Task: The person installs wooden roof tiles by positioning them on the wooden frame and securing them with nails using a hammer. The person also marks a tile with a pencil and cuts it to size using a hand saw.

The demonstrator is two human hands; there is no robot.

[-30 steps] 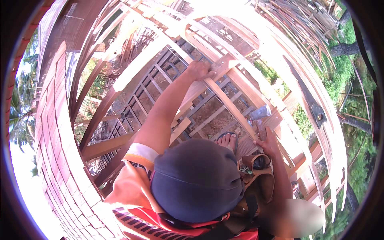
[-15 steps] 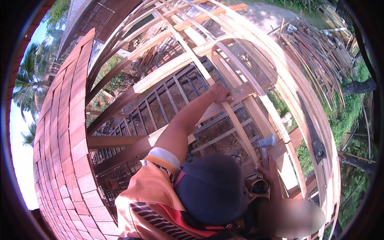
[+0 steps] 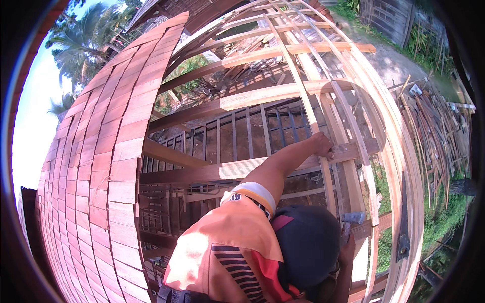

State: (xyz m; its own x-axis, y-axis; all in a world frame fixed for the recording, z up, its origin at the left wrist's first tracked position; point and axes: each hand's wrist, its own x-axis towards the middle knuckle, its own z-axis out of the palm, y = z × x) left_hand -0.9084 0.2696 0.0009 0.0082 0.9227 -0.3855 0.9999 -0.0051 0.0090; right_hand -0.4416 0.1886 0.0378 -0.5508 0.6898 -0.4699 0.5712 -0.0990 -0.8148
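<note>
Neither my left hand nor my right hand shows. Just below the camera a person in an orange, striped shirt [image 3: 222,252] and dark cap [image 3: 303,245] bends over the roof frame, seen from behind. That person's left arm reaches up to a hand [image 3: 321,144] gripping or resting on a thin batten [image 3: 303,96] where it crosses a beam [image 3: 356,149]. Their right hand [image 3: 346,245], partly hidden by the cap, holds a hammer [image 3: 352,217], head upward, beside the battens at lower right. What their feet rest on is hidden.
Wooden shingles [image 3: 91,192] cover the left side. Open curved rafters [image 3: 404,212] run down the right, with gaps showing a grid of framing [image 3: 235,134] and ground far below. A timber pile [image 3: 429,131], greenery, a path [image 3: 384,60] and palms [image 3: 83,45] lie beyond.
The view has turned, so the frame and the person sit further right, with more shingles and palms showing. The person's hands stay at about the same places on the timber.
</note>
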